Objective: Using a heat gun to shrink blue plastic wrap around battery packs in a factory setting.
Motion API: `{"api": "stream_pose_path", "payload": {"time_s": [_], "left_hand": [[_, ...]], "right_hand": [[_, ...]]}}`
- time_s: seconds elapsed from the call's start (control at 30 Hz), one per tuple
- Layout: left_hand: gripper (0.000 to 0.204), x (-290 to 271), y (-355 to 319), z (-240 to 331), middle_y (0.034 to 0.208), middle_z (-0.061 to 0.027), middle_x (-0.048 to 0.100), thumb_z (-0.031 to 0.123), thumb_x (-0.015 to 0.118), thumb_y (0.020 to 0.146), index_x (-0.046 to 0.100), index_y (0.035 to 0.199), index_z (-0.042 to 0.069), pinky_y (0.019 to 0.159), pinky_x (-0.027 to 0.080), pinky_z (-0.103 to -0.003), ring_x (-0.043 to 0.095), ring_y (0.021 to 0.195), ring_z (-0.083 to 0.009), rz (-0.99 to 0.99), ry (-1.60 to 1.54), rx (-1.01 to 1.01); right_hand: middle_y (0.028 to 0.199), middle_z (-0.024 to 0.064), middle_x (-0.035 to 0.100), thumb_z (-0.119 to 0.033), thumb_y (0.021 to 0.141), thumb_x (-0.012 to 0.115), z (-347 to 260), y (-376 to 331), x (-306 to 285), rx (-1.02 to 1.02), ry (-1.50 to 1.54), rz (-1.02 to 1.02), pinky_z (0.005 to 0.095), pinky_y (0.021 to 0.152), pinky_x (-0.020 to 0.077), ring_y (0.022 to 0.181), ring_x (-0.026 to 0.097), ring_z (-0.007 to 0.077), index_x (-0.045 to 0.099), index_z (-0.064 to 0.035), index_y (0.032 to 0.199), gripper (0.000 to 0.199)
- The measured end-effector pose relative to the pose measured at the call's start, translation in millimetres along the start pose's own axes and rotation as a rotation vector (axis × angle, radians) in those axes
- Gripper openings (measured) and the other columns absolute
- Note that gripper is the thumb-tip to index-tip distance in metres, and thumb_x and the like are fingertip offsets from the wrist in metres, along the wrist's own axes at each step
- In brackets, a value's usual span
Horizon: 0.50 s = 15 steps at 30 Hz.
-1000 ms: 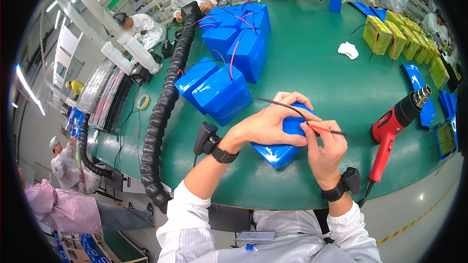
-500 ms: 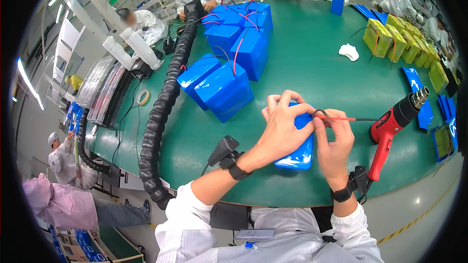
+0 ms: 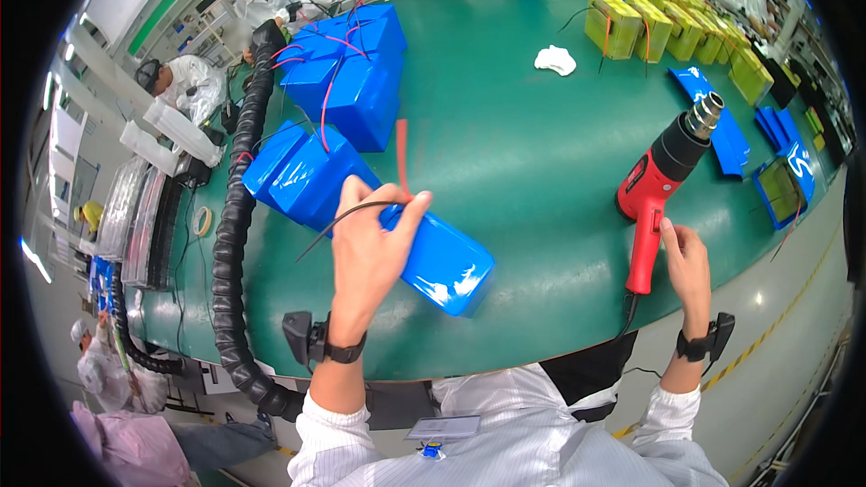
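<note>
Right hand (image 3: pixel 689 266) now apparently touching heat gun (image 3: pixel 649 188).

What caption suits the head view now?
Left hand pinching a red strip at one end of a blue block, right hand beside a red heat gun.

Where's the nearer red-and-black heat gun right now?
Head view, right of centre: the red-and-black heat gun is on the green tabletop, handle just left of the person's right hand, nozzle toward a shiny blue sheet.
</note>
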<state>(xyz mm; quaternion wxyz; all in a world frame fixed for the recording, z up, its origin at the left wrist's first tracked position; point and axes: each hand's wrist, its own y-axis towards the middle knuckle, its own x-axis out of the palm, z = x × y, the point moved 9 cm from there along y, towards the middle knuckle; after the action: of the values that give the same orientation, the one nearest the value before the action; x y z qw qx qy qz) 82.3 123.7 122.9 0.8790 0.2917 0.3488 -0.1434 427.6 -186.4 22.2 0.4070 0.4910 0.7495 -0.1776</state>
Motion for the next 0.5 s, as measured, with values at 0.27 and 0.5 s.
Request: {"api": "stream_pose_path", "payload": {"time_s": [0.27, 0.5], "left_hand": [[0.035, -29.3, -21.6, -33.2, 0.080, -0.0026, 0.049, 0.028, 0.064, 0.100, 0.073, 0.088, -0.003, 0.069, 0.039, -0.028, 0.049, 0.078, -0.0110, -0.211, -0.087, -0.168], [0.048, 0.9, -56.5, -56.1, 0.128, -0.0116, 0.056, 0.035, 0.057, 0.101, 0.054, 0.135, 0.001, 0.104, 0.042, -0.033, 0.055, 0.117, -0.0208, -0.244, -0.945, -0.118]], "right_hand": [[0.091, 0.0089, 0.070, -0.057, 0.102, 0.049, -16.2, 4.1, 68.1, 0.289, 1.120, -0.680, 0.0327, 0.080, 0.0550, 0.084, 0.069, 0.0193, 0.066, -0.0013, 0.109, 0.058], [0.080, 0.0039, 0.061, -0.050, 0.103, 0.053, -21.1, -1.4, 94.4, 0.455, 1.544, -0.696, 0.0246, 0.060, 0.0563, 0.068, 0.062, 0.0119, 0.060, -0.0033, 0.103, 0.048]]}}
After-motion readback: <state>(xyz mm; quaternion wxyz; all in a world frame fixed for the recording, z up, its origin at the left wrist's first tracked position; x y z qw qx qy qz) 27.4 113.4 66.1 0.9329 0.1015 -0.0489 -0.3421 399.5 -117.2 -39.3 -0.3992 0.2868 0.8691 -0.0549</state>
